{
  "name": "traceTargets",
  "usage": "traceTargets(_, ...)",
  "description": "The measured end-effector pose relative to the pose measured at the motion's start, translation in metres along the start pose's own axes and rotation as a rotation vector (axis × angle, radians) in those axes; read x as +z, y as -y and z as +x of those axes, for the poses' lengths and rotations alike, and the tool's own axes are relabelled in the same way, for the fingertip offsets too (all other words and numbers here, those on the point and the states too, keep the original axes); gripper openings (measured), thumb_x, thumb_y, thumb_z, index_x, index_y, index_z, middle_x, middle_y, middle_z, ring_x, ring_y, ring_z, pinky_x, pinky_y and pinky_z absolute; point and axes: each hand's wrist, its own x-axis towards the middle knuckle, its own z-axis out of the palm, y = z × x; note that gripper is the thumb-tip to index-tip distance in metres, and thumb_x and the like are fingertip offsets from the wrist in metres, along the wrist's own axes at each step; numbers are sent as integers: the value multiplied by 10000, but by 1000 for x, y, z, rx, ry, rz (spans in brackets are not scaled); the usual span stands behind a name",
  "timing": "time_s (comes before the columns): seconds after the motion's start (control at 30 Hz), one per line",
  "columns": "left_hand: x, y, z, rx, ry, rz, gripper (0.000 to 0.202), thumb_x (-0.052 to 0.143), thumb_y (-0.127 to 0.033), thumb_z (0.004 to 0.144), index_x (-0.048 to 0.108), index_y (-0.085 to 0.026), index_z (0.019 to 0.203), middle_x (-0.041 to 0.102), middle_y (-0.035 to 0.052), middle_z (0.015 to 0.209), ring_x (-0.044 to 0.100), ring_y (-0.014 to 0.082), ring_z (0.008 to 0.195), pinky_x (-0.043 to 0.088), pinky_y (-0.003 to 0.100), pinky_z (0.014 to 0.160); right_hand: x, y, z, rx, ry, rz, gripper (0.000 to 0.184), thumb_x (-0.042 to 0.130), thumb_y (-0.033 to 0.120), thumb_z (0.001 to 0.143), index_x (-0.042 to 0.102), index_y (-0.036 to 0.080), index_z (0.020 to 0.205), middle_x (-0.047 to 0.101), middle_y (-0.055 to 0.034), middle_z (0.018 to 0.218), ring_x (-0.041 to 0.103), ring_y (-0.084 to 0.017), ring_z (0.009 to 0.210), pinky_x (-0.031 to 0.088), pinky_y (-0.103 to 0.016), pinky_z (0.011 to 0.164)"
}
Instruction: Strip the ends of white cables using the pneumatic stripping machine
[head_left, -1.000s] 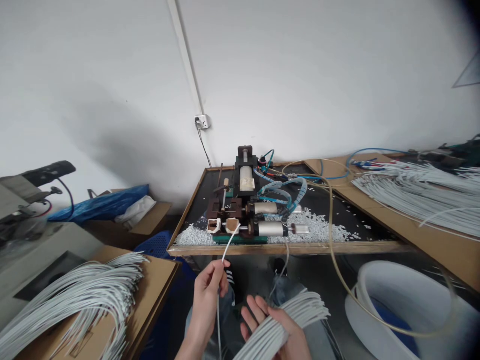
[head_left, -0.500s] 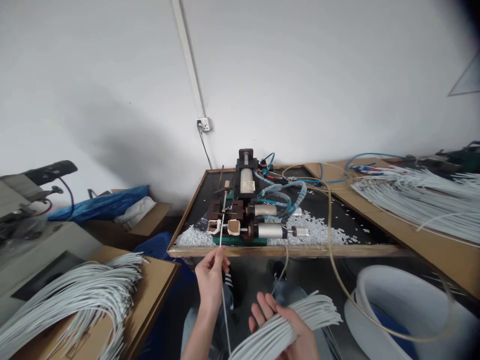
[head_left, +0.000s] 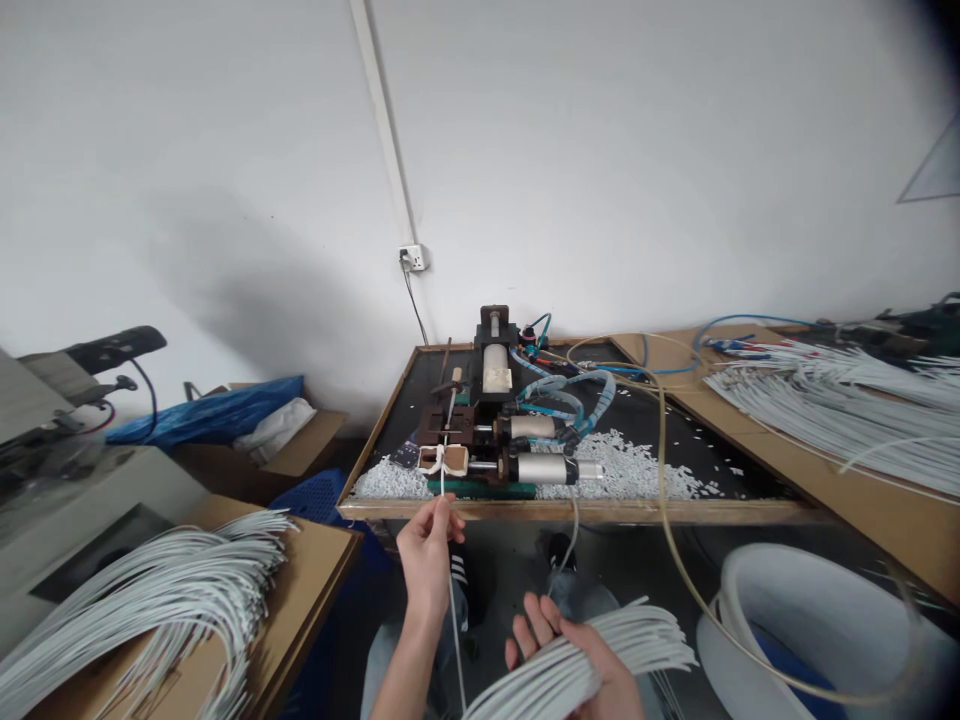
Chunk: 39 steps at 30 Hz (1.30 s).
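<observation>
My left hand (head_left: 427,552) is pinched on a single white wire (head_left: 452,620) and holds its tip in the clamp jaws (head_left: 444,460) at the front of a small pneumatic machine (head_left: 491,420). The jaws look closed on the wire end. My right hand (head_left: 581,662) sits low over my lap, fingers curled under a thick bundle of white wires (head_left: 600,655). The machine stands on a black table (head_left: 570,508) with wooden edging.
White insulation scraps (head_left: 637,465) litter the black table. More white wires lie piled on a cardboard box at the left (head_left: 150,600) and on a wooden bench at the right (head_left: 840,410). A white tub (head_left: 810,620) stands at lower right, with a tan hose (head_left: 667,540) looping past it.
My left hand has pushed the single wire forward and straight into the machine's clamp. The jaws have come together on the wire tip. The bundle in my right hand has barely moved.
</observation>
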Motion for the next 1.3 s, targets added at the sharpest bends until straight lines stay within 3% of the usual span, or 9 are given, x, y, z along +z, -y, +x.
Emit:
traceTargets(0.4, -6, -5, -1, -7, 87, 29, 353, 663, -464, 818, 712, -120, 883, 558, -26, 571, 484, 97, 495, 399, 202, 498, 0, -3, -7, -26, -52, -46, 134, 758, 152, 639, 712, 175, 763, 787, -36, 880, 730, -246, 843, 582, -416, 820)
traceTargets(0.53, -19, -14, -18, 36, 132, 126, 342, 622, -469, 852, 712, -139, 855, 531, -31, 541, 470, 100, 483, 391, 197, 482, -10, -7, -2, -24, -42, -152, 126, 770, 182, 627, 710, 185, 738, 780, -45, 870, 718, -241, 845, 550, -431, 874)
traceTargets(0.6, -29, -23, -30, 78, 227, 274, 325, 574, -445, 893, 721, -155, 897, 560, -17, 546, 516, 125, 512, 431, 217, 518, -16, -11, 3, -36, -30, -227, 116, 767, 222, 637, 713, 194, 735, 775, -53, 865, 710, -240, 827, 527, -453, 897)
traceTargets(0.7, -44, -38, -47, 232, 431, 572, 276, 532, -364, 928, 720, -199, 1046, 707, 67, 821, 652, 214, 797, 529, 309, 743, -19, -19, 11, -36, -4, -309, 165, 764, 276, 639, 728, 202, 782, 768, -71, 932, 694, -267, 921, 491, -472, 927)
traceTargets(0.77, -53, -46, -55, 377, 490, 736, 314, 544, -312, 921, 655, -237, 1205, 684, 107, 1141, 604, 269, 1096, 500, 402, 936, -17, -26, 14, -37, 19, -328, 259, 772, 303, 612, 740, 207, 851, 754, -81, 1018, 656, -298, 1052, 476, -473, 944)
traceTargets(0.83, -58, -50, -62, 486, 512, 825, 380, 559, -281, 913, 583, -257, 1292, 622, 109, 1276, 534, 273, 1218, 470, 433, 1003, -13, -33, 17, -60, 42, -322, 323, 779, 333, 580, 749, 222, 881, 743, -79, 1066, 608, -316, 1146, 477, -455, 953)
traceTargets(1.03, -58, -36, -78, 614, 858, 874, 152, 606, -274, 890, 676, -252, 1024, 718, 39, 942, 663, 204, 868, 528, 299, 767, -13, -53, 21, -108, 80, -280, 275, 788, 352, 543, 772, 252, 799, 761, -63, 997, 628, -263, 1105, 531, -301, 883)
traceTargets(1.17, -55, -25, -86, 508, 845, 884, 145, 546, -226, 918, 676, -257, 974, 706, 13, 882, 670, 166, 755, 494, 257, 698, -19, -53, 21, -85, 85, -250, 349, 784, 336, 559, 785, 182, 872, 757, -85, 1054, 679, -223, 989, 554, -227, 730)
traceTargets(1.3, -51, -30, -86, 414, 831, 826, 211, 491, -195, 933, 691, -223, 871, 687, 35, 830, 664, 162, 776, 481, 218, 699, -21, -49, 18, -86, 131, -297, 381, 801, 351, 573, 787, 162, 903, 748, -111, 1088, 661, -230, 1068, 531, -242, 871)
